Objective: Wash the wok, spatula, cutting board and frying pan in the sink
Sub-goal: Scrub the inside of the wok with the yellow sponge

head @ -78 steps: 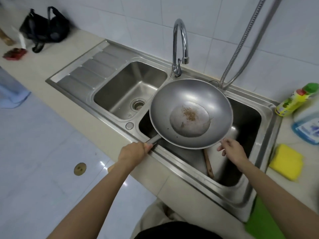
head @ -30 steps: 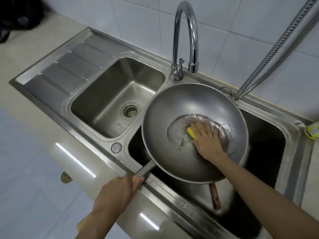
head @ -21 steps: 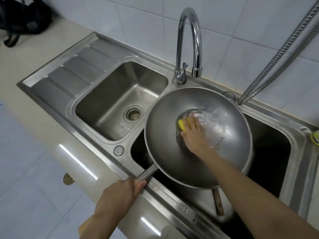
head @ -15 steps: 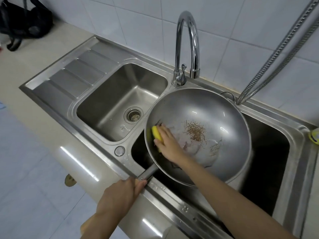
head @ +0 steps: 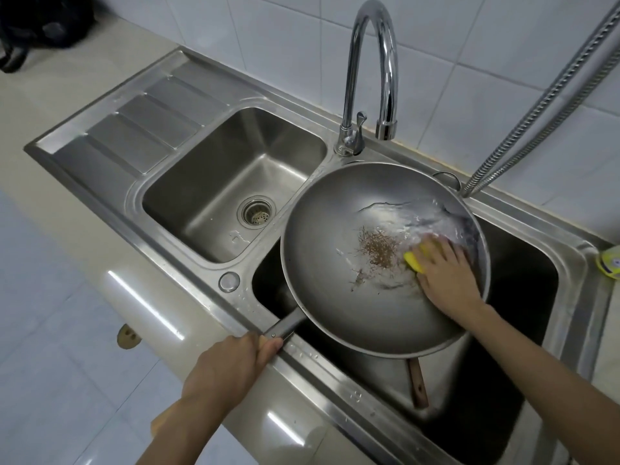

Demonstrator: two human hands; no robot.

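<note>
Over the right basin: a person washed up.
Right hand: pressed a yellow sponge flat inside the wok, beside brown residue.
Left hand: gripped the handle, likely steadying it.
Sink: a wooden handle lay beneath.

A grey steel wok bears a brown speckled patch beside a yellow sponge.
</note>
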